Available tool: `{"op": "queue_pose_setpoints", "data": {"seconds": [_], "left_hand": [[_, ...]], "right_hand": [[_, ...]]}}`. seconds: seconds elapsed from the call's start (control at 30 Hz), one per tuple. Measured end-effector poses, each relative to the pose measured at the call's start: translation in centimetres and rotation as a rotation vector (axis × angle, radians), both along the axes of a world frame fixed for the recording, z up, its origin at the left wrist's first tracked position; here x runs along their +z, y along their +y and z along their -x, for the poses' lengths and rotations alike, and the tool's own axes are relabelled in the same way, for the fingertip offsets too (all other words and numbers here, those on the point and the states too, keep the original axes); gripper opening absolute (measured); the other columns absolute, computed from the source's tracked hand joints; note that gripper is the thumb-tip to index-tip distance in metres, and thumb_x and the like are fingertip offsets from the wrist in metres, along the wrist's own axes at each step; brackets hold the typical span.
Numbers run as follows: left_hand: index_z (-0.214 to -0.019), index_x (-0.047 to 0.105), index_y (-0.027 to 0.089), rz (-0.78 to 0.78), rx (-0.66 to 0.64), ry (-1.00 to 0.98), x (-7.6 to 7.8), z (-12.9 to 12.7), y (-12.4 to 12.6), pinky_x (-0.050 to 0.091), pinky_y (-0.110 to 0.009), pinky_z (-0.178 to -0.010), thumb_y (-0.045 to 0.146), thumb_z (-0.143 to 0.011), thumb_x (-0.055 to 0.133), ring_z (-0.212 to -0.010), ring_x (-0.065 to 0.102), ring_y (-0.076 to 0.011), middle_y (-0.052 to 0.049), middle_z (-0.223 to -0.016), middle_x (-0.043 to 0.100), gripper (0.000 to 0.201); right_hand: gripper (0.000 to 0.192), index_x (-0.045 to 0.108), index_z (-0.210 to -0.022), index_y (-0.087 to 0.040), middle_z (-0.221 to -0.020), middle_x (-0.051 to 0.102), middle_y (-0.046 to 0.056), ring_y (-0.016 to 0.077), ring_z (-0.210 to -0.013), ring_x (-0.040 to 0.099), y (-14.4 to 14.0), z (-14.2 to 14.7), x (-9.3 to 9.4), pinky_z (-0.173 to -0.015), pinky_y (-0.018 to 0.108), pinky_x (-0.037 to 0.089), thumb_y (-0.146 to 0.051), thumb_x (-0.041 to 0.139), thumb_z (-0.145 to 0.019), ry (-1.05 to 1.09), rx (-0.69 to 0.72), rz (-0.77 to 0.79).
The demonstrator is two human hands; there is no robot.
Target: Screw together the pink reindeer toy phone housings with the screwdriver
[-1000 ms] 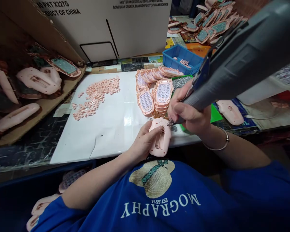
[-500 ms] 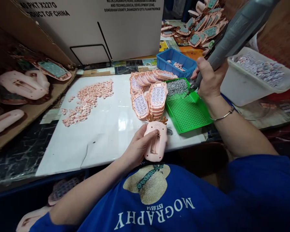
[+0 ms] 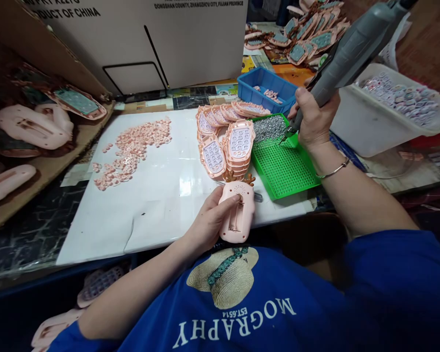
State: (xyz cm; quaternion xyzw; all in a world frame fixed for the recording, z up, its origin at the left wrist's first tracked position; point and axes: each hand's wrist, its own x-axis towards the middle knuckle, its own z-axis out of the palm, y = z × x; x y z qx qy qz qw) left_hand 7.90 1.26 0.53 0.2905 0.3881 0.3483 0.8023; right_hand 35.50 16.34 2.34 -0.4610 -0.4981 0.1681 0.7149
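My left hand (image 3: 209,221) holds a pink toy phone shell (image 3: 238,213) back side up at the near edge of the white board (image 3: 150,195). My right hand (image 3: 312,120) grips a grey electric screwdriver (image 3: 346,54), its tip lowered over the pile of small silver screws (image 3: 269,128) at the far end of the green perforated tray (image 3: 286,168). A stack of pink phone fronts (image 3: 229,142) with keypads lies between the shell and the tray.
Loose pink buttons (image 3: 131,149) are scattered on the board's left. A blue bin (image 3: 266,90) and a white tub (image 3: 384,110) of parts stand at the right. A big cardboard box (image 3: 139,39) stands behind. More pink shells (image 3: 32,127) lie on cardboard at left.
My right hand lifted the screwdriver off the shell and swung it right, over the screws in the green tray. My left hand kept holding the shell in place.
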Motion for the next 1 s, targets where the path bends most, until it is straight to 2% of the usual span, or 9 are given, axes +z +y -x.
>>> {"op": "queue_pose_setpoints", "data": {"seconds": [0.1, 0.23, 0.37, 0.6, 0.7, 0.8, 0.87, 1.0], "left_hand": [[-0.111, 0.063, 0.018, -0.008, 0.003, 0.006, -0.1, 0.0, 0.0, 0.056, -0.027, -0.071, 0.036, -0.074, 0.084, -0.081, 0.069, -0.0177, -0.006, -0.1, 0.073, 0.046], [-0.112, 0.062, 0.017, -0.013, -0.007, 0.0, -0.1, -0.1, -0.1, 0.056, -0.028, -0.072, 0.037, -0.074, 0.084, -0.082, 0.07, -0.0184, -0.006, -0.1, 0.073, 0.049], [-0.111, 0.062, 0.017, -0.022, -0.001, -0.005, -0.2, 0.0, 0.0, 0.056, -0.028, -0.072, 0.037, -0.073, 0.084, -0.079, 0.069, -0.0167, -0.006, -0.099, 0.073, 0.048], [-0.114, 0.063, 0.018, -0.041, -0.004, -0.028, -0.6, 0.1, -0.1, 0.055, -0.028, -0.077, 0.037, -0.076, 0.083, -0.088, 0.07, -0.019, -0.008, -0.108, 0.074, 0.047], [-0.114, 0.063, 0.018, -0.03, -0.01, -0.029, -0.7, 0.1, 0.0, 0.054, -0.029, -0.079, 0.038, -0.076, 0.083, -0.088, 0.07, -0.0191, -0.008, -0.108, 0.074, 0.047], [-0.115, 0.063, 0.018, -0.032, -0.02, -0.036, -0.8, 0.2, 0.0, 0.054, -0.03, -0.079, 0.038, -0.076, 0.082, -0.088, 0.069, -0.0197, -0.009, -0.106, 0.074, 0.048], [-0.116, 0.063, 0.018, -0.035, -0.031, -0.043, -0.8, 0.2, 0.1, 0.054, -0.03, -0.079, 0.037, -0.076, 0.082, -0.088, 0.069, -0.0194, -0.008, -0.106, 0.074, 0.048], [-0.113, 0.065, 0.018, -0.055, -0.055, -0.06, -1.0, 0.1, 0.1, 0.053, -0.028, -0.078, 0.033, -0.076, 0.082, -0.085, 0.067, -0.0167, -0.005, -0.101, 0.073, 0.043]], "right_hand": [[0.049, 0.05, -0.089, -0.038, -0.07, 0.06, -0.011, 0.0143, -0.056, 0.042, 0.0, -0.1, -0.1, -0.059, 0.036, 0.033, -0.066, 0.082, -0.065, 0.0, 0.017, -0.007], [0.041, 0.053, -0.088, -0.038, -0.071, 0.059, -0.011, 0.013, -0.055, 0.044, -0.7, 0.0, 0.3, -0.059, 0.036, 0.034, -0.058, 0.083, -0.07, -0.005, 0.065, 0.011], [0.047, 0.052, -0.089, -0.038, -0.069, 0.057, -0.011, 0.0135, -0.056, 0.042, -0.4, -0.1, 0.3, -0.058, 0.036, 0.033, -0.061, 0.084, -0.065, 0.035, 0.058, -0.002], [0.051, 0.049, -0.088, -0.039, -0.069, 0.055, -0.008, 0.0185, -0.068, 0.043, 1.2, -0.4, -0.8, -0.066, 0.039, 0.031, -0.062, 0.084, -0.06, 0.087, 0.034, -0.013], [0.048, 0.051, -0.087, -0.04, -0.069, 0.055, -0.007, 0.0188, -0.073, 0.045, 0.9, -0.7, -0.7, -0.068, 0.039, 0.031, -0.059, 0.085, -0.061, 0.088, 0.089, -0.008], [0.04, 0.052, -0.089, -0.041, -0.07, 0.056, -0.01, 0.0163, -0.065, 0.043, 0.2, -0.7, 0.3, -0.065, 0.038, 0.031, -0.053, 0.084, -0.069, 0.063, 0.113, -0.034], [0.035, 0.052, -0.089, -0.041, -0.07, 0.056, -0.011, 0.0155, -0.059, 0.041, -0.8, 0.1, 1.7, -0.062, 0.036, 0.032, -0.051, 0.081, -0.071, 0.058, 0.094, -0.056], [0.027, 0.056, -0.087, -0.038, -0.064, 0.05, -0.007, 0.0161, -0.053, 0.043, -4.9, 4.5, 5.4, -0.055, 0.035, 0.036, -0.043, 0.079, -0.072, 0.066, 0.093, -0.091]]}}
